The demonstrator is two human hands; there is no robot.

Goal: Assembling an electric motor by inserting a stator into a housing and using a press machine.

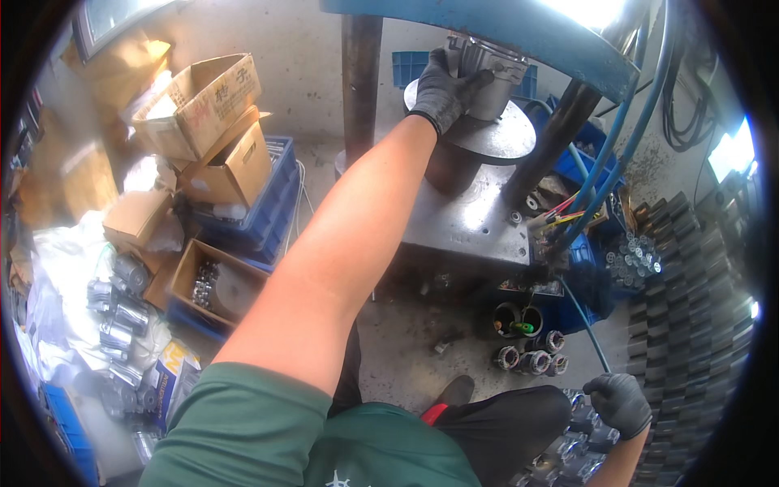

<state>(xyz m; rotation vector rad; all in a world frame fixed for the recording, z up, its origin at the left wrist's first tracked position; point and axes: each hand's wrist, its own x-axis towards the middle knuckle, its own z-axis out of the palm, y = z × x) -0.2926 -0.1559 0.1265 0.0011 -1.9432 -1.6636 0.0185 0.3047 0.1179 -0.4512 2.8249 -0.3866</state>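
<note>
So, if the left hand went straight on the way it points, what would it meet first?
The metal part on the round plate. The left hand looks to be right against it, though one view leaves depth unclear.

Metal casting (pixel 497 85): top hidden behind blue press beam (pixel 487 26); near side partly covered by left hand (pixel 445 91). Beam itself cut off by upper edge. Right hand (pixel 621 404): fingers curled, palm out of sight — cannot tell whether anything is held; forearm cut off below. Small pieces in cardboard box (pixel 180 280) — too small to identify.
</note>
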